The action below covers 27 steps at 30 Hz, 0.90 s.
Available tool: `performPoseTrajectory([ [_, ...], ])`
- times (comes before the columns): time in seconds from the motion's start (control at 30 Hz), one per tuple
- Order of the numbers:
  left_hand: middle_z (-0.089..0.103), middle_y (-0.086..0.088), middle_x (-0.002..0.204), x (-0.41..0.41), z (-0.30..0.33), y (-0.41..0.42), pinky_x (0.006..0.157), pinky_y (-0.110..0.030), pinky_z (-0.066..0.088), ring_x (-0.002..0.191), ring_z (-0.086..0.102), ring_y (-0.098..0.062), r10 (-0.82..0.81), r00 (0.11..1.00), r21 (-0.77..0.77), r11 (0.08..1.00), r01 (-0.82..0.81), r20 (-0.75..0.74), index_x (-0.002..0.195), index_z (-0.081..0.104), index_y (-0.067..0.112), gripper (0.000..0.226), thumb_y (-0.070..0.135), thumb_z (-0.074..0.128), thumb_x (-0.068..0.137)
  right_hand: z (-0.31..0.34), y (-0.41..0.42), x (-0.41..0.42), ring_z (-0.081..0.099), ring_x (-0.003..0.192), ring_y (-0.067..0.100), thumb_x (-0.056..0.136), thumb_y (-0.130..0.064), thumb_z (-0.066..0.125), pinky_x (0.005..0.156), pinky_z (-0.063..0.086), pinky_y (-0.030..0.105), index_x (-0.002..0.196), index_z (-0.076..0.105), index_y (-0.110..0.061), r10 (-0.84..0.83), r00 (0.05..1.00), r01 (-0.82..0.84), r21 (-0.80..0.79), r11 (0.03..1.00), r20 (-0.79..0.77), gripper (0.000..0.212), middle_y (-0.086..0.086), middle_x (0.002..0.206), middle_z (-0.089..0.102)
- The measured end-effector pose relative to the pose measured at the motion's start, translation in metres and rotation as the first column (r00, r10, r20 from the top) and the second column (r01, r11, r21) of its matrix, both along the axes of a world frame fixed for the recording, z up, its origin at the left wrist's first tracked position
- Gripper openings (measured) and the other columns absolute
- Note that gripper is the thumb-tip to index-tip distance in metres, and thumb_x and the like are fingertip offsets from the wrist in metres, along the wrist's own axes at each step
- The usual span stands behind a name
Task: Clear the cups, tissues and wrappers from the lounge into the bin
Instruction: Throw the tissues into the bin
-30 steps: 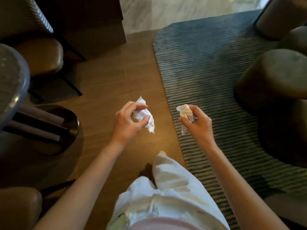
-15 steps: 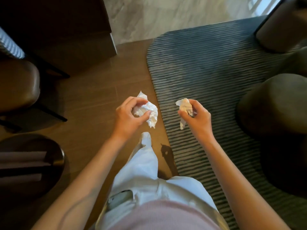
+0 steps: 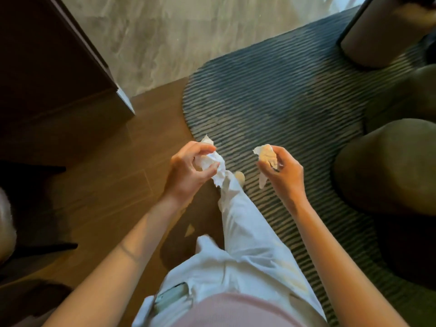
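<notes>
Now further onto striped rug point(image 3: 283, 95) versus earlier; chair gone from view. Left hand point(image 3: 188, 175) grips crumpled white tissue point(image 3: 213, 161), right hand point(image 3: 283, 175) pinches smaller wad point(image 3: 266, 155).

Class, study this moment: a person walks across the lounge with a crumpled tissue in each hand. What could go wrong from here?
1. The left hand grips the crumpled white tissue with a loose tail hanging below; a piece might tear or slip out.
2. The right hand only pinches the smaller cream tissue, so it could drop.
3. One foot is stepping at the edge of the striped grey rug, a possible trip.
</notes>
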State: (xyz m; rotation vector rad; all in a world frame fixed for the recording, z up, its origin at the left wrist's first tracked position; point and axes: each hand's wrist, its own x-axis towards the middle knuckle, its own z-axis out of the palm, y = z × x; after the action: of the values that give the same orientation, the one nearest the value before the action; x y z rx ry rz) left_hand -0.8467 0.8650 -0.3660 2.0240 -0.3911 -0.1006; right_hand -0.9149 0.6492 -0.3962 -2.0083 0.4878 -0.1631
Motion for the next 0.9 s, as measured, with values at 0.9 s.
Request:
performPoseTrajectory([
  [0.9, 0.068, 0.002, 0.101, 0.688, 0.012, -0.36, 0.075, -0.035, 0.057, 0.091, 0.065, -0.011, -0.222, 0.975, -0.033, 0.974, 0.222, 0.026, 0.103, 0.068, 0.013, 0.031, 0.014, 0.079, 0.075, 0.024, -0.348, 0.645, 0.061, 0.084, 0.003, 0.081, -0.014, 0.073, 0.076, 0.051, 0.026, 0.107, 0.065, -0.018, -0.218, 0.975, 0.219, -0.02, 0.976, 0.042, 0.028, -0.01, 0.091, 0.064],
])
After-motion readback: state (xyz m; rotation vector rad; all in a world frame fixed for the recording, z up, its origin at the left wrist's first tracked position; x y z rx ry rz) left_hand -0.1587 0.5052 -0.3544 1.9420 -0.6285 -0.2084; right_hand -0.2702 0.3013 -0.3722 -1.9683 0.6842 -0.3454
